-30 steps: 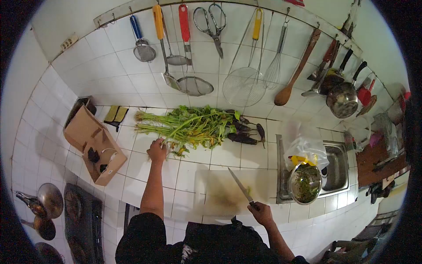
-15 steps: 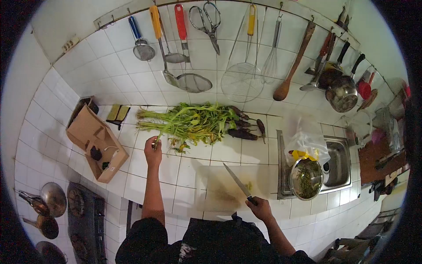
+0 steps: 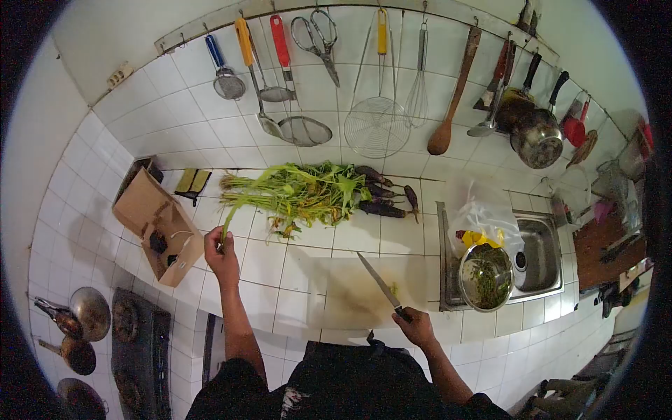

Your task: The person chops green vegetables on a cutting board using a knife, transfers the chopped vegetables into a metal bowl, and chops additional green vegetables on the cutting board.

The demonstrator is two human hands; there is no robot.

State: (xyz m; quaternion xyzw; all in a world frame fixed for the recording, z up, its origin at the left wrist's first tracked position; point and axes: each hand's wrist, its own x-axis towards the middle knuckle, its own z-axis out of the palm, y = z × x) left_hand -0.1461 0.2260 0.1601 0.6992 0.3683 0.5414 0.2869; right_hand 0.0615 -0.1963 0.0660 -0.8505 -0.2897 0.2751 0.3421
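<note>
My left hand [image 3: 222,255] is closed on the lower end of a green stalk [image 3: 229,218], left of centre over the tiled counter. The stalk's upper end reaches the pile of leafy greens [image 3: 294,192] lying near the wall. Dark purple eggplants [image 3: 381,196] lie at the right end of that pile. My right hand [image 3: 414,325] grips the handle of a knife [image 3: 378,280]. Its blade points up and left over a pale cutting board [image 3: 350,301] with small green bits on it.
An open cardboard box [image 3: 175,241] stands at the left, above a stove [image 3: 140,350]. At the right, a metal bowl [image 3: 486,277] of cut greens sits beside a plastic bag [image 3: 483,210] and the sink [image 3: 540,262]. Utensils hang along the wall.
My left hand has moved left and slightly down, away from the pile, with the green stalk. My right hand still holds the knife over the board, slightly shifted. The camera view has shifted a little.
</note>
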